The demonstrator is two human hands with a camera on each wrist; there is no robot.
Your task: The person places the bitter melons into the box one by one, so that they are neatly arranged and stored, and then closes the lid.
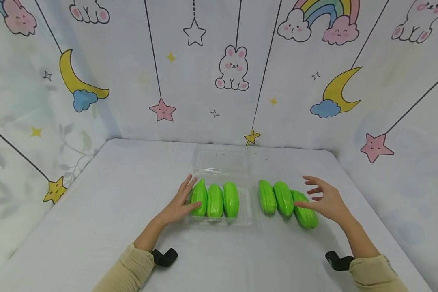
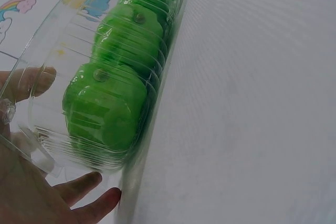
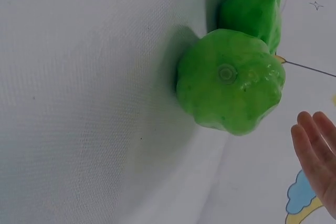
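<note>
Three glossy green, ribbed, gourd-like pieces lie side by side in a clear plastic box; the leftmost piece is beside my left hand. That hand is at the box's left end, thumb reaching over the wall and fingers spread along the outside. In the left wrist view, the pieces show through the ribbed plastic. Right of the box, three more lie on the table. My right hand hovers by the outermost one, thumb and fingers apart, holding nothing. The right wrist view shows a gap between fingers and piece.
The box's clear lid lies folded back behind it. A white cloth covers the table. Behind stands a printed backdrop with rabbits, stars and moons. Each wrist carries a black camera mount.
</note>
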